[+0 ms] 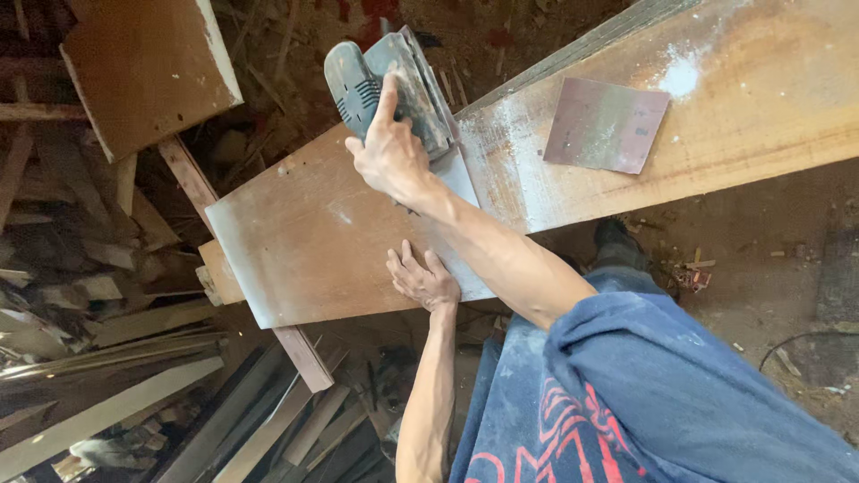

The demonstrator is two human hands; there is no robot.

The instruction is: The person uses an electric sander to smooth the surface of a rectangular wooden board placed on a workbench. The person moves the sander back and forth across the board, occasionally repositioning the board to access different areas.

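Note:
My right hand point(391, 159) grips the grey electric sander point(407, 76) from above, index finger stretched along its body. The sander rests on a long brown wooden plank point(304, 241) that runs from lower left to upper right and is streaked with pale dust. My left hand point(422, 279) lies flat on the near edge of the plank, fingers spread, just below the sander. A loose rectangular sheet of sandpaper point(605, 125) lies on the plank to the right of the sander.
A narrow timber rail point(302, 356) supports the plank from beneath. Another brown board point(143, 72) stands at the top left. Piles of wood offcuts and slats point(107, 358) fill the left and bottom. A dirt floor point(769, 250) and my dark shoe point(617, 243) show at right.

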